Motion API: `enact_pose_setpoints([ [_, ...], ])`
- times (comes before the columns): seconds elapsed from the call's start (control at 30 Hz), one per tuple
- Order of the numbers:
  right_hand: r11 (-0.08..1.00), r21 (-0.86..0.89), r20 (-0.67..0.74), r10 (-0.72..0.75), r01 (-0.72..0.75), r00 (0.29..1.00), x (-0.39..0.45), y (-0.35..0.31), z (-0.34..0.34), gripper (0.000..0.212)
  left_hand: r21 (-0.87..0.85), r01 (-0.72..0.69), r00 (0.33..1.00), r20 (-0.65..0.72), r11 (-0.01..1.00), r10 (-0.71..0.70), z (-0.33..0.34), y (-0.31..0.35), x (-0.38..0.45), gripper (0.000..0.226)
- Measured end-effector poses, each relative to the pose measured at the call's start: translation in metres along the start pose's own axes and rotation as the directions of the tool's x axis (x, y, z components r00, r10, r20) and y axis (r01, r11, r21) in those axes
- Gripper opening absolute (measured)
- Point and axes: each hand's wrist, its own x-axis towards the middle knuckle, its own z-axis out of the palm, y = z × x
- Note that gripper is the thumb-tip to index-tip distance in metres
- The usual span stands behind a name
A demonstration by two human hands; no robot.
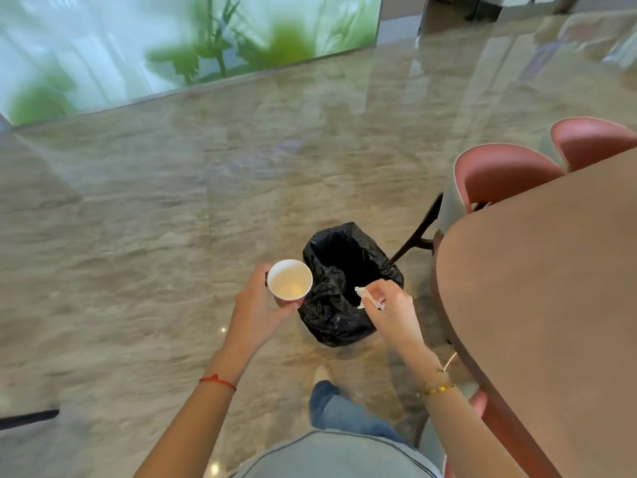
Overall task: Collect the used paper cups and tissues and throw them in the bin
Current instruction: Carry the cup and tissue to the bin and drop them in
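A bin lined with a black bag stands on the floor in front of me, its mouth open. My left hand grips a paper cup, red outside and white inside, upright, just left of the bin's rim. My right hand pinches a crumpled white tissue above the right part of the bin's opening. The bottom of the bin is dark and I cannot make out what lies in it.
A brown table with a rounded edge fills the right side. Two pink chairs stand behind it, one with dark legs close to the bin. Polished stone floor spreads left and ahead. My leg and shoe are just below the bin.
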Motion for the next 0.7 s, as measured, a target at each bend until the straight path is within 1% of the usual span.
enact_pose_setpoints([
  [0.13,0.998,-0.015,-0.019,0.067,-0.067,0.998,0.098,0.017,-0.005,0.006,0.032,-0.003,0.998,0.065,0.999,0.001,0.037,0.005,0.108,0.072],
  [0.23,0.994,-0.031,-0.019,0.106,-0.107,0.994,0.15,0.027,-0.005,0.009,0.036,-0.028,0.992,0.126,0.999,0.023,0.059,0.006,0.166,0.074],
  [0.33,0.984,-0.024,-0.02,0.176,-0.176,0.984,0.199,0.039,-0.001,0.015,0.029,-0.028,0.98,0.199,0.999,0.022,0.082,0.005,0.222,0.07],
  [0.43,0.968,-0.012,-0.019,0.252,-0.252,0.968,0.237,0.055,0.006,0.019,0.039,-0.025,0.959,0.285,0.999,0.013,0.105,0.004,0.271,0.068],
  [0.5,0.95,-0.019,0.012,0.313,-0.312,0.95,0.258,0.066,0.014,0.018,0.047,-0.041,0.94,0.339,0.998,0.022,0.12,0.0,0.3,0.069],
  [0.6,0.924,-0.026,0.052,0.382,-0.381,0.923,0.282,0.081,0.027,0.014,0.067,-0.058,0.903,0.429,0.996,0.024,0.14,-0.007,0.341,0.066],
  [0.7,0.899,-0.035,0.072,0.439,-0.437,0.896,0.302,0.09,0.04,0.017,0.068,-0.055,0.865,0.502,0.996,0.014,0.158,-0.015,0.375,0.064],
])
